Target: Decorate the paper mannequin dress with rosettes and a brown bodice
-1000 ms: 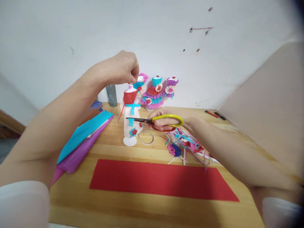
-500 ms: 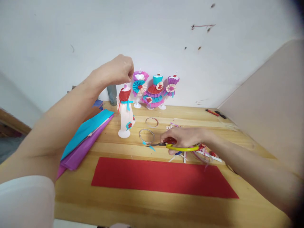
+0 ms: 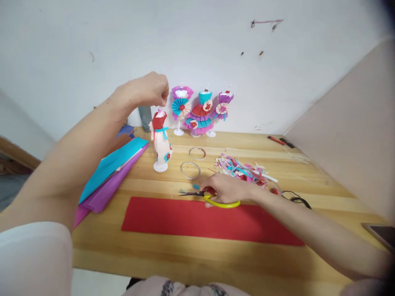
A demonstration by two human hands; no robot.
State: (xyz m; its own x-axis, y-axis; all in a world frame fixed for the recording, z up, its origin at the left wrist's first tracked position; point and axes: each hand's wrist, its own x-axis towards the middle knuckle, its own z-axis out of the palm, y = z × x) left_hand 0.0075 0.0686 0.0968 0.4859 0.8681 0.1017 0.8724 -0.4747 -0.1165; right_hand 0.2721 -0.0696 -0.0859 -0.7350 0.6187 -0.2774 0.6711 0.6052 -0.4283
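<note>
head view: nearest is the red sheet [image 3: 173, 222], flat on the wooden table [image 3: 101, 255]. the right hand [image 3: 228, 189] is over its far edge, fingers wrapped round yellow-handled scissors [image 3: 222, 204] whose blades point left, just beyond that edge, with a small blue scrap [image 3: 196, 186] near them. well beyond the sheet's left part stands the dress form [image 3: 161, 142], upright on its white base; the left hand [image 3: 156, 88] is above it, fingertips in a narrow pinch at the tip of its neck. two rings [image 3: 181, 169] lie between sheet and back wall; three more dressed forms [image 3: 199, 111] stand farther beyond the sheet, by that wall.

the step in hand seems a pause between snips, form steadied; the next move probably calls for a firm pinch and blade tips clear of sheet and skirt.
</note>
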